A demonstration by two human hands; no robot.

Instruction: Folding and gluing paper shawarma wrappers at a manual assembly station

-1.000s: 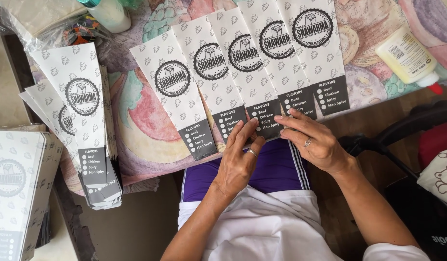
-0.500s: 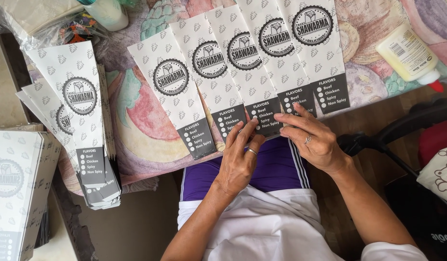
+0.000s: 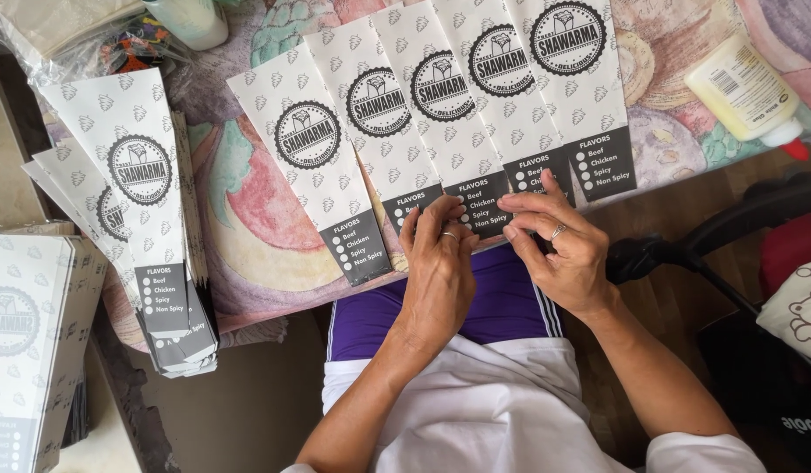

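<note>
Both grips are fingertip contact only: left hand (image 3: 440,263) and right hand (image 3: 559,245) press flat on the dark lower ends of the middle sleeves (image 3: 440,114). Five sleeves lie fanned on the counter (image 3: 247,219), frame centre; a stack (image 3: 151,228) waits at left.

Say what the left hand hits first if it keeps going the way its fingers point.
The left hand points up the table; its fingertips already touch the dark lower end of a fanned white paper sleeve. Going on, it would likely slide along that sleeve.
</note>
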